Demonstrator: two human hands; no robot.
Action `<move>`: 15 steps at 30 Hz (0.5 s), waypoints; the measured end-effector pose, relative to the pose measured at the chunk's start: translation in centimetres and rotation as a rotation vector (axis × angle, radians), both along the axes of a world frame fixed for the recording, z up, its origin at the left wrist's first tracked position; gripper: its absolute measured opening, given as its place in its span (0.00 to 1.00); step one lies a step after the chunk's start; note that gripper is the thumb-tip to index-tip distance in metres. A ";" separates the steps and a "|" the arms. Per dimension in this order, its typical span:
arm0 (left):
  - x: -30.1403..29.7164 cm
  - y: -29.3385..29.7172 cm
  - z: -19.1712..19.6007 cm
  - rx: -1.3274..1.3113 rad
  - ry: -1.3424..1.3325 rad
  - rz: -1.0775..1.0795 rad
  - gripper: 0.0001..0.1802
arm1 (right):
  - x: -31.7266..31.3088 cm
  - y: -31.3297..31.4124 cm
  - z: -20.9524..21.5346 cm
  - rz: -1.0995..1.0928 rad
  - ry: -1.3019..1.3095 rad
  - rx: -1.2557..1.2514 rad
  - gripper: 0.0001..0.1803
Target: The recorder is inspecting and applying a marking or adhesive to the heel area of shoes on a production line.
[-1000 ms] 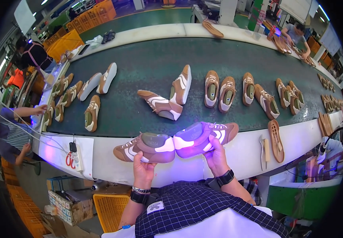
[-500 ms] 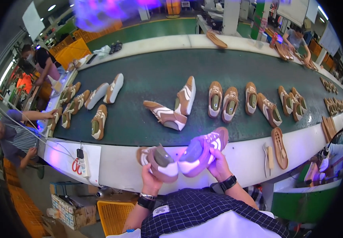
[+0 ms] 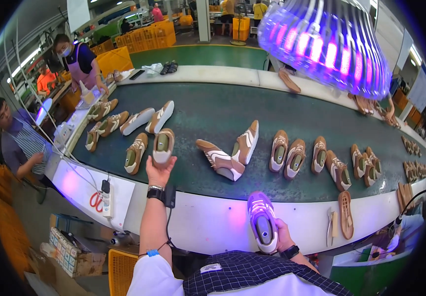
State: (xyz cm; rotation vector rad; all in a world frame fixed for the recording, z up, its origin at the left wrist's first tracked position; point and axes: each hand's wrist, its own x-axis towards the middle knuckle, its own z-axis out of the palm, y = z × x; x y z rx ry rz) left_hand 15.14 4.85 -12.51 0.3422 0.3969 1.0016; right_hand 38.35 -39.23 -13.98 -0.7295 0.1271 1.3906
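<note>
My left hand (image 3: 159, 171) reaches out over the dark green belt (image 3: 193, 108), its fingers round the heel of a tan and white sneaker (image 3: 163, 153) whose toe points away from me. Close to my body, my right hand (image 3: 284, 238) grips the heel of a second sneaker (image 3: 262, 222), lit purple and held above the white near ledge. Left of my left hand stands a single sneaker (image 3: 136, 154). A pair of sneakers (image 3: 221, 161) lies tipped at mid-belt, and more shoes (image 3: 295, 159) stand to the right.
A ribbed lamp (image 3: 328, 47) glowing purple hangs at upper right. On the near ledge are red-handled scissors (image 3: 96, 202), a power strip (image 3: 107, 200), pincers (image 3: 329, 227) and a loose sole (image 3: 346, 215). Two people (image 3: 13, 138) (image 3: 81, 64) stand at the left end.
The two sneakers, side by side before me earlier, are now apart. My left hand has carried its one forward and left over the belt; the lamp has come further into view.
</note>
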 end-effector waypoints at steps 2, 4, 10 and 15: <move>-0.3 0.5 -2.2 -0.129 -0.004 0.024 0.37 | -0.1 -0.1 -0.3 -0.006 0.006 0.005 0.25; -1.1 -1.0 -4.8 -0.284 0.130 -0.001 0.34 | 0.2 0.2 -0.4 0.023 0.004 -0.011 0.25; -4.3 -13.5 -10.0 -0.219 0.433 -0.063 0.12 | 4.2 9.6 2.6 0.131 -0.128 0.088 0.26; -5.6 -19.1 -8.7 -0.054 0.713 0.051 0.11 | 11.5 29.1 7.8 0.035 -0.429 0.264 0.24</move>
